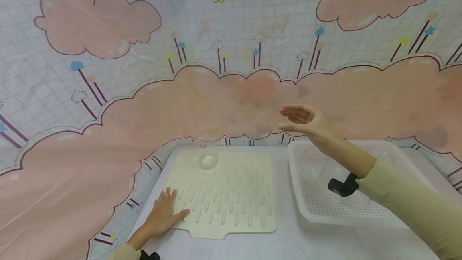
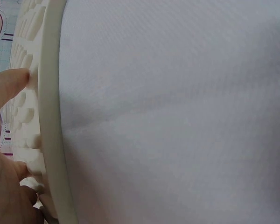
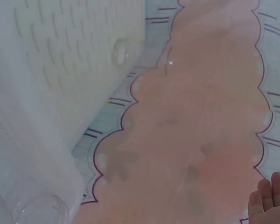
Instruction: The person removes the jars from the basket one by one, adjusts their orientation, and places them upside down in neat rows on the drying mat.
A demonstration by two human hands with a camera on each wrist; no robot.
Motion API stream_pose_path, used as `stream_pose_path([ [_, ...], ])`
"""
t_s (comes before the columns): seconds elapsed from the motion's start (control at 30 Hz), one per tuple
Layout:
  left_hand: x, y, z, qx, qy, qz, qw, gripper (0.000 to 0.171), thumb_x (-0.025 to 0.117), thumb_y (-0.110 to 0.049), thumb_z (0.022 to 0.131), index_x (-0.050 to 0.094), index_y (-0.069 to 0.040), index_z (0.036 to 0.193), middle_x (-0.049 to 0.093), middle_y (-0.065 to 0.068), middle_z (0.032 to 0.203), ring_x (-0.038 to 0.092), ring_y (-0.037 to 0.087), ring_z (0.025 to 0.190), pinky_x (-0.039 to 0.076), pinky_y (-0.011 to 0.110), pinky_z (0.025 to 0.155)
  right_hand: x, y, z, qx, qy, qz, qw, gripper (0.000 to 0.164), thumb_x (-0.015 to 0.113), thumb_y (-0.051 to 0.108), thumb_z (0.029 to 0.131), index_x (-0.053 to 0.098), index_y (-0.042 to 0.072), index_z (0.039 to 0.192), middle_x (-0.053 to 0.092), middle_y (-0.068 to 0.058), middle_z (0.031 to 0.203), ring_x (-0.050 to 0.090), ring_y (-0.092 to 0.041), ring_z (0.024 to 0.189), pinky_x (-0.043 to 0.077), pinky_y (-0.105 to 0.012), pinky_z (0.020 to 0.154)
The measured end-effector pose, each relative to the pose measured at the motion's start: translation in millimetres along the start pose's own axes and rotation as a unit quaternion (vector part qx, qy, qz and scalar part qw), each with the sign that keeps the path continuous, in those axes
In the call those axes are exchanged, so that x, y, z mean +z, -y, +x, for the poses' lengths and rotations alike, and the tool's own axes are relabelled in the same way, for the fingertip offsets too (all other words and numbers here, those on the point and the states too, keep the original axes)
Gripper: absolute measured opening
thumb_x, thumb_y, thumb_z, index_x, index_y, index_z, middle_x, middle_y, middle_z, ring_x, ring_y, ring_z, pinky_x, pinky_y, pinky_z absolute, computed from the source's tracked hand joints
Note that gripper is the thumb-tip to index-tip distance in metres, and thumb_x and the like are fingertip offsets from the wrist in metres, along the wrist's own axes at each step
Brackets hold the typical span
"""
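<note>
My left hand [image 1: 162, 214] rests with spread fingers on the left edge of a cream drying mat [image 1: 231, 196] with raised ridges. The left wrist view shows its fingertips [image 2: 22, 77] on the ridged surface beside the mat's rim. A clear, see-through glass [image 1: 208, 161] stands near the mat's far left part. My right hand [image 1: 301, 119] is raised in the air near the far left corner of a white plastic basket [image 1: 301, 208], fingers loosely bent, thumb apart, nothing held. Clear round-rimmed glasses [image 3: 42, 212] lie inside the basket, partly hidden by the right forearm in the head view.
The mat and basket sit side by side on a white-covered table [image 1: 260, 248]. Behind them hangs a patterned cloth [image 1: 216, 103] with clouds. A black wrist camera [image 1: 343, 185] on the right arm overlaps the basket in the head view.
</note>
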State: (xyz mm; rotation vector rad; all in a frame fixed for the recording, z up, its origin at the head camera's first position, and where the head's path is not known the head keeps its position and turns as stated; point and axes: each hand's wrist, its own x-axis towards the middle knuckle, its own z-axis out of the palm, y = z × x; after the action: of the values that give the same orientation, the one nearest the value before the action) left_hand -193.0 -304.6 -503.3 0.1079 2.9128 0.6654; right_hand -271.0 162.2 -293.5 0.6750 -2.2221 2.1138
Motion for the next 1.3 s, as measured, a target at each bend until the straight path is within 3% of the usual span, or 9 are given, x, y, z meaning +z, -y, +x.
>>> stream_pose_path([
  [0.43, -2.2, -1.4, 0.3, 0.002, 0.004, -0.004, 1.0, 0.102, 0.062, -0.057, 0.091, 0.021, 0.015, 0.151, 0.006, 0.038, 0.156, -0.002, 0.055, 0.144, -0.001, 0.069, 0.112, -41, 2, -30, -0.003, -0.043, -0.01, 0.999, 0.04, 0.072, -0.002, 0.09, 0.063, 0.012, 0.126, 0.067, 0.002, 0.12, 0.06, -0.009, 0.115, 0.045, -0.013, 0.096],
  [0.67, -1.2, 3.6, 0.2, 0.004, 0.003, -0.003, 1.0, 0.103, 0.062, -0.058, 0.091, 0.02, 0.014, 0.151, 0.005, 0.038, 0.156, -0.002, 0.055, 0.144, -0.002, 0.069, 0.113, -62, -8, -50, 0.009, -0.064, -0.104, 0.992, 0.042, 0.072, 0.007, 0.092, 0.059, 0.016, 0.132, 0.064, 0.007, 0.125, 0.057, -0.002, 0.116, 0.044, -0.012, 0.097],
  [1.0, -1.0, 3.8, 0.1, 0.003, 0.009, -0.003, 1.0, 0.103, 0.062, -0.058, 0.091, 0.02, 0.014, 0.152, 0.005, 0.037, 0.157, -0.003, 0.055, 0.144, -0.003, 0.069, 0.112, -98, -29, -82, 0.026, -0.098, -0.15, 0.983, 0.042, 0.07, 0.005, 0.093, 0.059, 0.021, 0.13, 0.063, 0.017, 0.12, 0.057, 0.005, 0.112, 0.043, -0.006, 0.09],
  [1.3, -1.1, 1.6, 0.7, 0.002, 0.013, -0.004, 0.9999, 0.102, 0.062, -0.057, 0.091, 0.02, 0.014, 0.151, 0.005, 0.038, 0.156, -0.003, 0.056, 0.144, -0.003, 0.07, 0.112, -131, -52, -105, 0.03, -0.087, -0.19, 0.977, 0.049, 0.07, 0.004, 0.093, 0.054, 0.024, 0.134, 0.059, 0.019, 0.122, 0.053, 0.011, 0.111, 0.042, -0.004, 0.088],
])
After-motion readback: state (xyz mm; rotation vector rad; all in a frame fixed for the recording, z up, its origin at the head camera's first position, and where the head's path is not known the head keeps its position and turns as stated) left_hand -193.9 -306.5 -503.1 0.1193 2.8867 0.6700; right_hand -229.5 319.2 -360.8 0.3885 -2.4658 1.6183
